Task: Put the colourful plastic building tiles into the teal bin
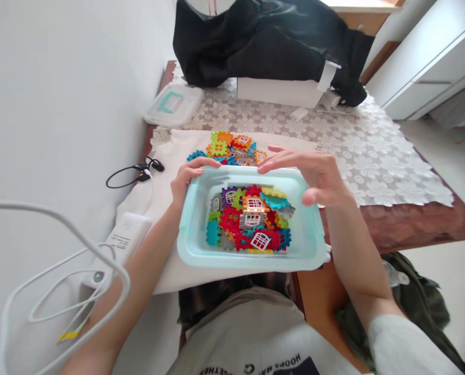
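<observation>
A pale aqua plastic tray (189, 245) sits in front of me on a white cloth, heaped with interlocking plastic building pieces (248, 219) in red, teal, orange and grey, some with white window frames. My left hand (191, 179) curls over the tray's far left rim and grips it. My right hand (310, 174) spreads above the far right corner, its fingertips at the rim and its thumb over the tray; I cannot tell whether it touches. Beyond the tray lies a loose pile of similar pieces (227, 148).
The white cloth (158, 192) lies over a lace tablecloth (373, 161). Black earphones (150, 166), a white charger (126, 237) and white cables (60, 281) lie left. A lidded box (173, 105), white box (279, 91) and black fabric (256, 44) stand beyond.
</observation>
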### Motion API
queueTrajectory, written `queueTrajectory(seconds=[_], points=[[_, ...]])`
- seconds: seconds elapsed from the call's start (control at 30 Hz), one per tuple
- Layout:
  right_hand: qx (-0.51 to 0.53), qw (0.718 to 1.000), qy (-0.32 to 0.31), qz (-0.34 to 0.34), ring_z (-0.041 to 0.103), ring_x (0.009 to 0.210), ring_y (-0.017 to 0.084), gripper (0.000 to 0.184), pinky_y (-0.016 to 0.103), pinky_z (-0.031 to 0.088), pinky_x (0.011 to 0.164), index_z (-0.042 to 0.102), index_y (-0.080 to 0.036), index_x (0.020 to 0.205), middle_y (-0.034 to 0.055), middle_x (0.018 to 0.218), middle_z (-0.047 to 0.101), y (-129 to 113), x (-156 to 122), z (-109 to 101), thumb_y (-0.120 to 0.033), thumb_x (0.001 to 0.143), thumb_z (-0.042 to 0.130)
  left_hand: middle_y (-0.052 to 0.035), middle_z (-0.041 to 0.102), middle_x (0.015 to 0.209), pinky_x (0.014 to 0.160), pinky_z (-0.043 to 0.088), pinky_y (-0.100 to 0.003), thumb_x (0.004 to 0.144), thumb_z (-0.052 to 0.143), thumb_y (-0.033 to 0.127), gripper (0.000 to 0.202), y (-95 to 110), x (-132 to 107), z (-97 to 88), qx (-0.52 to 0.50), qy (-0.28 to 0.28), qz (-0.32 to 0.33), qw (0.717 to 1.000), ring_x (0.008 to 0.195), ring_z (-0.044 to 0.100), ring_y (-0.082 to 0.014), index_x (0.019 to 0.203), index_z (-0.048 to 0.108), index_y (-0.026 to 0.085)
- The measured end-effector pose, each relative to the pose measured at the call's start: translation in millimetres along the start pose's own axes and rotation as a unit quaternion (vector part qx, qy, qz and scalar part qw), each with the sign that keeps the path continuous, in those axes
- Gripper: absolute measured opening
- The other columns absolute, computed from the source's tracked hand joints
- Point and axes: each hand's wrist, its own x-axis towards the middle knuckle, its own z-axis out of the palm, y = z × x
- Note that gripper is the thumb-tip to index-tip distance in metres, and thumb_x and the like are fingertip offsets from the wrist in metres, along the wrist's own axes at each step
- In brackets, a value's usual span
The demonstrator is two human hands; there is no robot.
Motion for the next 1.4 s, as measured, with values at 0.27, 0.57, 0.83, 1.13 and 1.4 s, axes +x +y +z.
queueTrajectory(seconds=[0.27,0.57,0.83,1.13,1.4], points=[[-0.177,0.973,0.015,0.149,0.067,0.081,0.023,0.031,0.039,0.055,0.074,0.079,-0.027,0.104,0.0078,0.101,0.077,78.0,-1.9,-42.0,-0.054,0.09,0.082,-0.0044,0.08,0.101,0.079,0.071,-0.042,0.085,0.072,0.03,0.012,-4.1,1.1,-2.5,-0.013,0.007,0.017,1.0,0.096,0.078,-0.0274,0.076,0.077,0.024],[-0.266,0.929,-0.136,0.219,0.07,0.092,0.03,0.01,0.04,0.057,0.081,0.077,-0.027,0.095,0.0098,0.106,0.071,74.9,-7.9,-29.1,-0.028,0.085,0.077,-0.0061,0.081,0.105,0.086,0.069,-0.041,0.088,0.075,0.031,0.012,-12.4,-0.9,-9.3,-0.045,-0.003,0.035,0.998,0.099,0.078,-0.0266,0.079,0.079,0.023],[-0.281,0.933,-0.145,0.17,0.068,0.106,0.025,0.013,0.037,0.054,0.1,0.071,-0.022,0.103,0.0083,0.117,0.072,80.4,1.1,-17.9,-0.028,0.098,0.06,-0.0086,0.081,0.102,0.082,0.066,-0.032,0.087,0.076,0.031,0.017,1.1,-2.6,-0.2,-0.063,0.009,-0.011,0.998,0.094,0.076,-0.0237,0.075,0.074,0.02],[-0.281,0.926,-0.178,0.179,0.052,0.151,0.036,0.038,0.065,0.032,0.136,0.067,-0.036,0.143,0.0085,0.155,0.063,76.8,-4.8,-16.5,-0.041,0.107,0.056,-0.0062,0.08,0.1,0.084,0.067,-0.037,0.084,0.071,0.027,0.012,6.4,-1.2,4.4,-0.064,0.009,-0.035,0.997,0.095,0.078,-0.0261,0.075,0.075,0.021],[-0.289,0.927,-0.172,0.166,0.059,0.139,0.029,0.027,0.046,0.048,0.126,0.074,-0.03,0.121,0.008,0.136,0.069,78.3,-10.0,-16.4,-0.022,0.099,0.06,-0.0029,0.083,0.097,0.075,0.069,-0.035,0.082,0.071,0.026,0.01,0.1,2.5,-0.9,-0.045,-0.009,0.002,0.999,0.086,0.079,-0.0238,0.075,0.079,0.023]])
